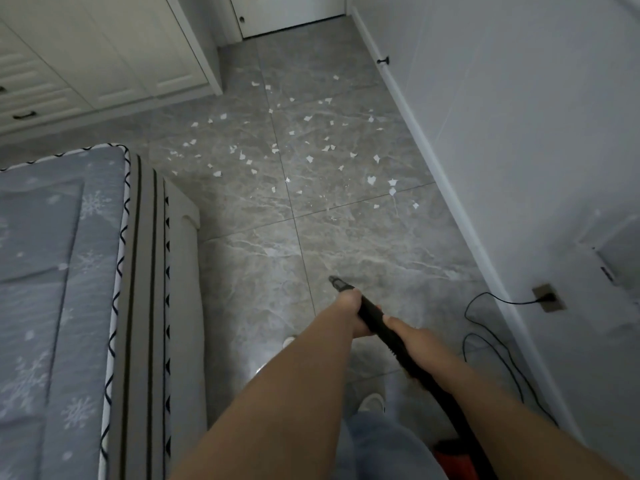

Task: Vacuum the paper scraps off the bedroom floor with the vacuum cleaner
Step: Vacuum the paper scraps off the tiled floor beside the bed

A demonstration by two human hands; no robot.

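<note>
Several white paper scraps (309,159) lie scattered over the grey marble-look floor tiles (363,251) in the far half of the room. A black vacuum hose (391,336) runs from bottom right up to its nozzle tip (338,283), which points toward the scraps and hangs well short of them. My left hand (354,308) grips the hose near the nozzle. My right hand (403,332) grips it just behind. A red part of the vacuum cleaner (450,455) shows at the bottom, mostly hidden by my arm.
A bed (69,289) with a grey snowflake quilt fills the left side. White wardrobes (104,57) stand at the back left, a white door (291,12) at the far end. The right wall (519,133) carries a socket (549,297), and a black power cord (498,355) loops on the floor.
</note>
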